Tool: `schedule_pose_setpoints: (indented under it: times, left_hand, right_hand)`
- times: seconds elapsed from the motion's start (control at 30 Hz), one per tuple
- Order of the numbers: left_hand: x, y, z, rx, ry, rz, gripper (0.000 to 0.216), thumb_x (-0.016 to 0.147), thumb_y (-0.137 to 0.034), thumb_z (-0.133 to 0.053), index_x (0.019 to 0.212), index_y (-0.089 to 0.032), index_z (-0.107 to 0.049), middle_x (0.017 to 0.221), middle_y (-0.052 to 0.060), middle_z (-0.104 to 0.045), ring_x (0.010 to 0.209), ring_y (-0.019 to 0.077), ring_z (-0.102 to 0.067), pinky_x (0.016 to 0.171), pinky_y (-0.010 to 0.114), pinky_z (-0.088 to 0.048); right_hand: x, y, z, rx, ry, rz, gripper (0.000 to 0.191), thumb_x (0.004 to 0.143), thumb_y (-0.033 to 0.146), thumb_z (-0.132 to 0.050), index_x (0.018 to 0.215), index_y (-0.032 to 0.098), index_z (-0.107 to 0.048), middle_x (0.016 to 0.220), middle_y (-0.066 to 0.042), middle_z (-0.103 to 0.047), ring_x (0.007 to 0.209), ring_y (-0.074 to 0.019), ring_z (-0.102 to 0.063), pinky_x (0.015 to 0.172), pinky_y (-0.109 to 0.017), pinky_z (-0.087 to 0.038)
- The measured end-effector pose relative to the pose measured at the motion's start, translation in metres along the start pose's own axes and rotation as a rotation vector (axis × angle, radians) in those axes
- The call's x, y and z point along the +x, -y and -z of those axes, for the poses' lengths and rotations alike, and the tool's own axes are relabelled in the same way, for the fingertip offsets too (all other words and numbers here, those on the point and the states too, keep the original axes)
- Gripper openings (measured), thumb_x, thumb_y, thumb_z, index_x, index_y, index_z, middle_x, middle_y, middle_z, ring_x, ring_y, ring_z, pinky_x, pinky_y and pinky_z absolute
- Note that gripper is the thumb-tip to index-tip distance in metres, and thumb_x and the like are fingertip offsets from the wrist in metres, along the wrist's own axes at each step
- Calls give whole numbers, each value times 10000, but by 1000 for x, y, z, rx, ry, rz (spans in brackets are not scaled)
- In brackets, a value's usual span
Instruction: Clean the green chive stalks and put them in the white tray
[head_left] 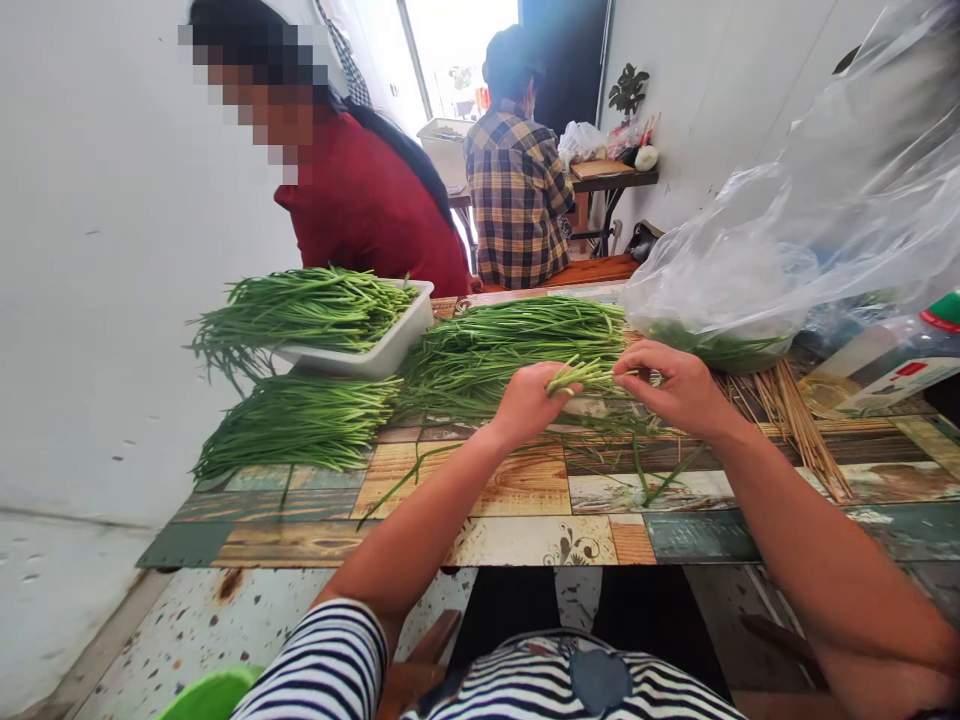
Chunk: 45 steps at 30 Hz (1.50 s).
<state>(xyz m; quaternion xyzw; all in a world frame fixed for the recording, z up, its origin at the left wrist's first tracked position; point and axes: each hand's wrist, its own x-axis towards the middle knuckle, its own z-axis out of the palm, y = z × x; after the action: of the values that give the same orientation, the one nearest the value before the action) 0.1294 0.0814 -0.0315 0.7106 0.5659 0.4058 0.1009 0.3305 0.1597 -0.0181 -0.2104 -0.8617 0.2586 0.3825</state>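
Note:
My left hand [531, 402] is closed around a small bunch of garlic chives [589, 376], whose pale stem ends point right. At those ends, the thumb and fingers of my right hand [671, 385] are pinched together on a stem tip. Behind both hands lies a large pile of garlic chives [517, 335] on the table. Loose green blades [645, 470] are scattered below my hands. To the left, a neat stack of garlic chives [300, 420] rests on the tabletop, in front of a white plastic tub [412, 325] heaped with more of them.
Thin wooden skewers [799, 430] lie right of my right hand. Beyond them are a clear plastic bag [720, 260] and a tilted bottle with a green and red cap [900, 365]. One person in red [375, 200] leans by the tub; another in plaid [517, 190] sits farther back.

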Motion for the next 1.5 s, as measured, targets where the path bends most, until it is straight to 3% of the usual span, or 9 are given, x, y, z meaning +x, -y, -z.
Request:
schedule_pose_setpoints:
  times: [0.13,0.43,0.57,0.73,0.8,0.9,1.07,1.27,1.5]
  left_hand:
    - [0,1,-1,-52,-82,-2,76,829,-199,-625,828,-189,-700,919,38,-699,881,154,-625,826,269,-482]
    - [-1,1,-2,-44,26,-30,166,843,-234,-605,719,-166,-693,829,37,-674,763,128,-600,711,219,-447]
    - [-1,-2,2,-24,91,-37,243,858,-262,-580,651,-164,-662,729,18,-646,690,112,-568,665,210,-418]
    - [0,4,2,-5,22,76,277,825,-314,-613,597,-155,-621,613,-12,-581,591,99,-502,597,213,-377]
    - [0,7,1,-57,-7,151,270,816,-345,-618,634,-147,-644,599,-15,-585,581,101,-506,580,214,-378]
    - [1,8,1,-154,-37,228,244,801,-359,-631,724,-135,-691,647,-9,-642,614,115,-556,608,220,-417]
    - [2,8,2,-230,-66,223,214,797,-333,-636,789,-138,-724,769,22,-715,725,147,-635,697,245,-471]
    - [2,1,8,-341,-187,174,195,777,-339,-668,807,-156,-730,788,31,-735,741,156,-662,737,271,-504]
    - [11,-18,41,-606,-594,61,267,752,-428,-702,794,-164,-691,740,17,-712,573,82,-577,555,209,-461]
  right_hand:
    - [0,1,-4,25,-33,-62,191,832,375,-589,776,206,-660,784,-45,-658,719,-173,-571,650,-303,-445]
    - [-1,16,-23,84,-101,-145,263,783,454,-629,769,203,-705,706,-36,-653,634,-156,-543,580,-285,-416]
    - [-3,-3,-28,209,-54,-256,278,762,466,-652,757,196,-716,687,-22,-662,618,-146,-547,567,-274,-417]
    - [2,-37,-2,348,-294,-491,369,702,548,-689,711,179,-692,570,-17,-610,471,-116,-477,437,-261,-357]
    - [4,-35,8,332,-206,-544,449,713,607,-647,641,165,-682,512,-27,-584,424,-104,-447,400,-253,-324]
    - [5,-18,10,194,105,-537,586,771,684,-507,565,161,-674,460,-33,-567,401,-100,-438,405,-252,-313]
    - [2,0,-5,-228,414,-412,347,785,478,-595,711,166,-728,643,-19,-681,576,-138,-561,529,-246,-349]
    - [-2,-29,-16,-629,408,-416,300,859,393,-522,856,205,-755,829,-66,-731,769,-198,-634,601,-265,-370]
    - [-2,-32,-14,-812,437,-458,311,877,371,-482,899,206,-745,886,-96,-719,863,-242,-630,643,-300,-412]
